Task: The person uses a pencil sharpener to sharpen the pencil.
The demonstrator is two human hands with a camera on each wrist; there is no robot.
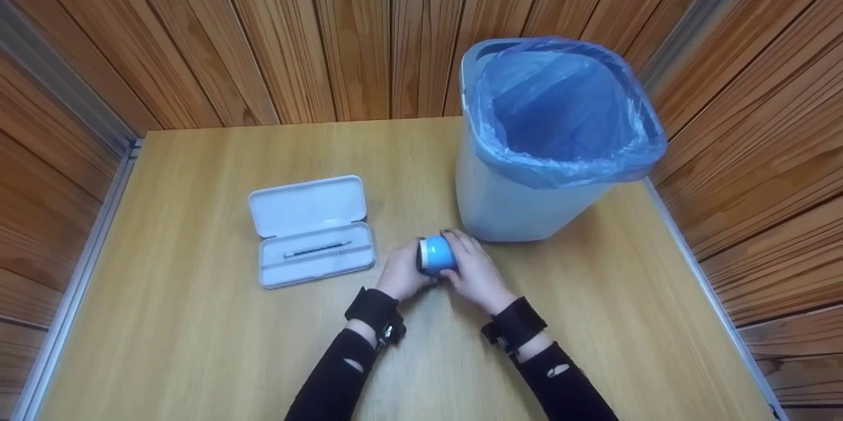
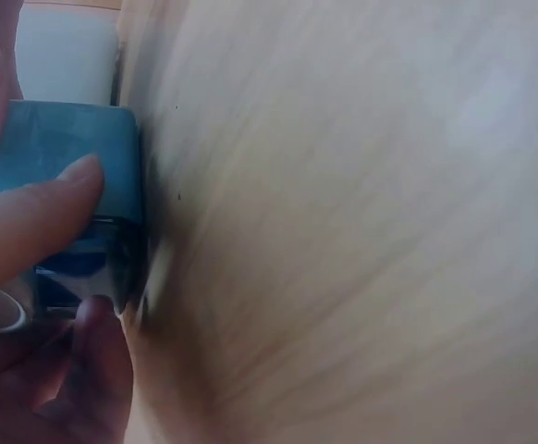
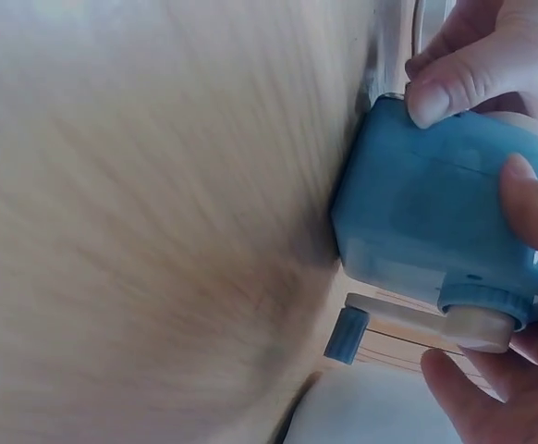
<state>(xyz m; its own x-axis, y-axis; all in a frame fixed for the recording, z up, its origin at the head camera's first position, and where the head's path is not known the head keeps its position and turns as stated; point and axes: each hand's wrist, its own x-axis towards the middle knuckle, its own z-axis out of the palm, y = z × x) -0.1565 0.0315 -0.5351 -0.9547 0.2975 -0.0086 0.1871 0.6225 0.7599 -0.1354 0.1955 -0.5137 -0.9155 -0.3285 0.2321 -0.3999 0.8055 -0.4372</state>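
Note:
Between the two hands is a blue crank pencil sharpener [image 1: 440, 253], low over the wooden table. In the right wrist view its blue body [image 3: 426, 199] shows, with a pale crank arm ending in a blue knob [image 3: 347, 335]. My left hand [image 1: 402, 273] grips one end, its thumb [image 2: 47, 217] along the body beside a dark, see-through part [image 2: 82, 270]. The right hand [image 1: 479, 271] holds the other end, thumb on the body, fingers close by the crank's hub. A slim dark pencil [image 1: 317, 250] lies in an open white pencil case [image 1: 280, 273] to the left.
A tall pale bin [image 1: 520, 213] lined with a blue plastic bag [image 1: 560, 174] stands at the back right, just beyond the right hand. Wood-panelled walls [image 1: 349, 32] enclose the table [image 1: 184, 335] at the back and sides, with metal strips along the side edges.

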